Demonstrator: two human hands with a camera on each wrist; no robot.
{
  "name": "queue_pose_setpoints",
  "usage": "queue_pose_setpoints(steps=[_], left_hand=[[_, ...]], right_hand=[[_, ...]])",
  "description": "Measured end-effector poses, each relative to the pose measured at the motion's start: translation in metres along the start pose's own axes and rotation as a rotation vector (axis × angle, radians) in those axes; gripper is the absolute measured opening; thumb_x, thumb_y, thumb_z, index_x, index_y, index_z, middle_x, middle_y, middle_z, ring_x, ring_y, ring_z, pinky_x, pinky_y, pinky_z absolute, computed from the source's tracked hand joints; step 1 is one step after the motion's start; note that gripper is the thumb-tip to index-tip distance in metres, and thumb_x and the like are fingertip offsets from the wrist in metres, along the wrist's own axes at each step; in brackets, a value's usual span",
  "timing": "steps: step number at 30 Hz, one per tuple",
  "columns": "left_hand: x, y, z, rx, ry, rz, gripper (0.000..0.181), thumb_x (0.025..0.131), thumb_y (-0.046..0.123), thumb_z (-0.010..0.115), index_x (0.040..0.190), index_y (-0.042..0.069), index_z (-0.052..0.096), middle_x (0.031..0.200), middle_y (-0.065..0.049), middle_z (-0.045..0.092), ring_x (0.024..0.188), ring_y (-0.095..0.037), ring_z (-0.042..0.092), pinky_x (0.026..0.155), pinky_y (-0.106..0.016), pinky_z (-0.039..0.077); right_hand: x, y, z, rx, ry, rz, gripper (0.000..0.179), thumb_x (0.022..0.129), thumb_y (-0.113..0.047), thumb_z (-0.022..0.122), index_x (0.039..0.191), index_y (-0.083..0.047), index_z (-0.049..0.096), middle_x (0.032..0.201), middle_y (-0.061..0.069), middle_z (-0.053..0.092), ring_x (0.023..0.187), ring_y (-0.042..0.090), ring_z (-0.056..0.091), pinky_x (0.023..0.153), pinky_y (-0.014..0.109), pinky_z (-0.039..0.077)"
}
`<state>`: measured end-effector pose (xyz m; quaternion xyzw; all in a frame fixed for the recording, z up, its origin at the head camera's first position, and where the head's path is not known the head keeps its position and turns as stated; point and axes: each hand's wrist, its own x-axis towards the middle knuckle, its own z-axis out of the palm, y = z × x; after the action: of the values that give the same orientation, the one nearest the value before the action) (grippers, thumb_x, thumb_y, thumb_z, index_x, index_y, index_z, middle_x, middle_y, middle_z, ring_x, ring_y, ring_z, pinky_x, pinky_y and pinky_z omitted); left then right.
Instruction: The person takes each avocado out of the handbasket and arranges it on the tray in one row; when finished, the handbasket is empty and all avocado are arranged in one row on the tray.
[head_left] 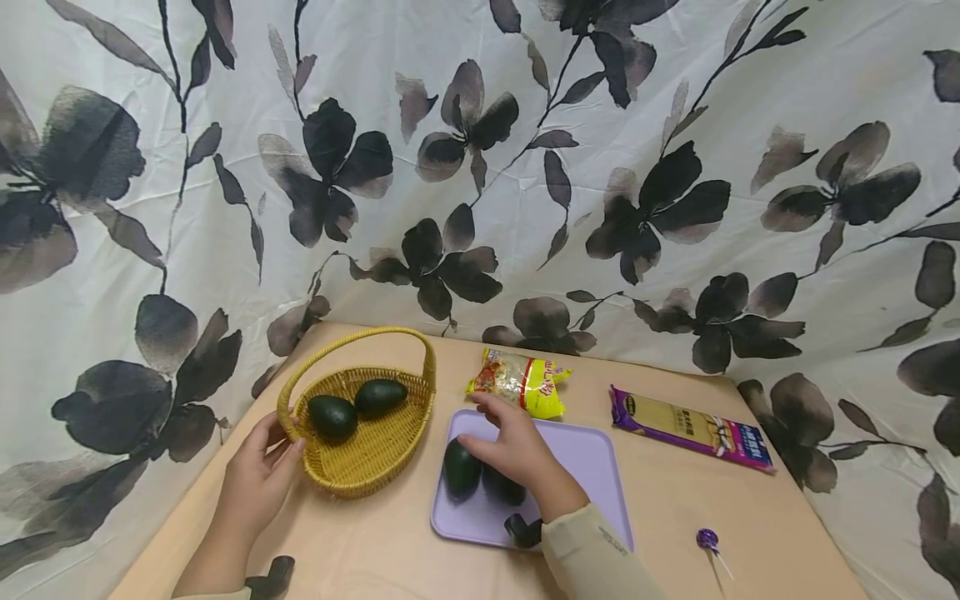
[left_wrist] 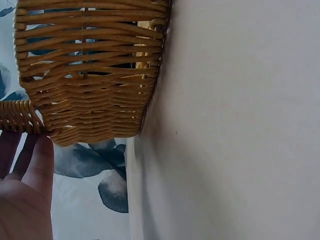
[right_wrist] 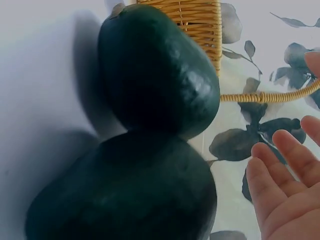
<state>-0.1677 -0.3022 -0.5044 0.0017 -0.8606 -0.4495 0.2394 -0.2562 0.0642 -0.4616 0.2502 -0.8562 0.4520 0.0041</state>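
My left hand (head_left: 258, 475) is at the left side of a yellow wicker basket (head_left: 367, 479), its thumb and fingers pinching the foot of the arched handle (head_left: 360, 335). Two dark green avocados (head_left: 381, 397) lie inside the basket. Fingertips meet the handle's lower end in the left wrist view, beside the woven wall (left_wrist: 95, 110). Over a lilac tray (head_left: 588, 450) hovers my right hand (head_left: 517, 446), fingers spread and holding nothing. Beneath it two more avocados (head_left: 461, 471) lie side by side on the tray; the hand partly hides one (head_left: 504, 487).
Behind the tray lies a yellow-and-clear snack bag (head_left: 525, 383). A long purple-and-gold packet (head_left: 690, 425) is to the right, with a purple-wrapped lollipop (head_left: 707, 539) nearer the front. A floral cloth (head_left: 525, 208) hangs behind the peach-coloured table (head_left: 375, 542).
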Motion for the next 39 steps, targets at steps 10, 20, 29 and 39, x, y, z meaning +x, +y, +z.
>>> queue_pose_setpoints(steps=[10, 20, 29, 39], left_hand=[[0.0, -0.002, -0.002, 0.042, -0.015, 0.002, 0.056, 0.101, 0.017, 0.067, 0.15, 0.002, 0.043, 0.138, -0.02, 0.059, 0.116, 0.028, 0.036, 0.098, 0.003, 0.042], [0.002, 0.0, -0.001, 0.061, -0.01, -0.019, 0.056, 0.1, 0.016, 0.069, 0.15, 0.005, 0.045, 0.138, -0.018, 0.061, 0.118, 0.024, 0.04, 0.099, 0.002, 0.042], [0.0, 0.002, -0.001, 0.064, -0.013, -0.034, 0.056, 0.099, 0.016, 0.07, 0.149, 0.006, 0.046, 0.139, -0.017, 0.061, 0.121, 0.021, 0.044, 0.099, 0.001, 0.043], [0.0, 0.004, -0.004, 0.086, -0.006, -0.034, 0.054, 0.101, 0.02, 0.068, 0.149, 0.008, 0.047, 0.138, -0.016, 0.061, 0.122, 0.017, 0.047, 0.098, 0.002, 0.043]], right_hand=[[0.021, -0.005, 0.012, -0.013, -0.036, -0.035, 0.065, 0.088, -0.031, 0.082, 0.145, -0.017, 0.056, 0.143, 0.003, 0.061, 0.129, 0.021, 0.061, 0.114, 0.036, 0.052], [0.048, -0.014, 0.036, 0.023, -0.092, -0.113, 0.065, 0.088, -0.024, 0.082, 0.145, -0.007, 0.055, 0.143, 0.011, 0.06, 0.129, 0.03, 0.06, 0.115, 0.037, 0.051], [0.069, -0.03, 0.058, -0.06, -0.184, -0.107, 0.07, 0.088, -0.029, 0.082, 0.149, -0.013, 0.052, 0.149, 0.005, 0.057, 0.134, 0.027, 0.057, 0.116, 0.032, 0.049], [0.093, -0.044, 0.074, -0.156, -0.241, -0.096, 0.07, 0.088, -0.033, 0.081, 0.149, -0.015, 0.053, 0.149, 0.002, 0.056, 0.138, 0.017, 0.052, 0.118, 0.031, 0.046]])
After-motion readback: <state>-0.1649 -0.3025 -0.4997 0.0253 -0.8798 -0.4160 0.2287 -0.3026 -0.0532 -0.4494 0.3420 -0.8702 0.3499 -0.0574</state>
